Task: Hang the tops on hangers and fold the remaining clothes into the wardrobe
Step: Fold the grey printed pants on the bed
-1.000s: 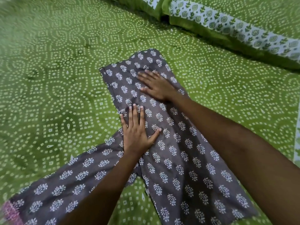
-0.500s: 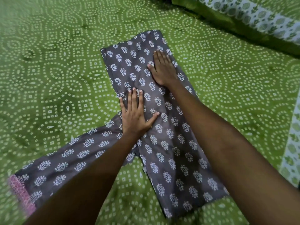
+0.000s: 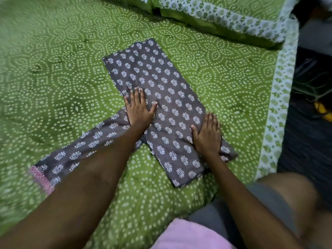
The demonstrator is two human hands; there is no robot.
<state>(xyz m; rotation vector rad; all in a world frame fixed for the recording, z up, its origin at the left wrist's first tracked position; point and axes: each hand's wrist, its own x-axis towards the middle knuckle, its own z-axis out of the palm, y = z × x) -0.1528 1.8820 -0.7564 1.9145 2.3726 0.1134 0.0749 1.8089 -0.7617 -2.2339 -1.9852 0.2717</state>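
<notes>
A grey garment (image 3: 154, 81) printed with white leaf motifs lies flat on the green bedspread (image 3: 53, 78). Its main folded panel runs from the upper middle down to the lower right, and one leg or sleeve with a pink hem trails to the lower left under my left forearm. My left hand (image 3: 139, 110) presses flat on the cloth where that part branches off, fingers straight. My right hand (image 3: 208, 133) lies flat on the panel's right edge near its lower end, fingers straight too.
Green pillows (image 3: 224, 17) with a white patterned border lie at the back right. The bed's edge (image 3: 276, 108) runs down the right side, with dark floor and a dark bag (image 3: 312, 78) beyond. A pink cloth (image 3: 190, 234) shows at the bottom by my lap.
My right hand slid from the upper part of the garment down to its lower right edge. My left hand stayed pressed in place. The view pulled back and shifted left.
</notes>
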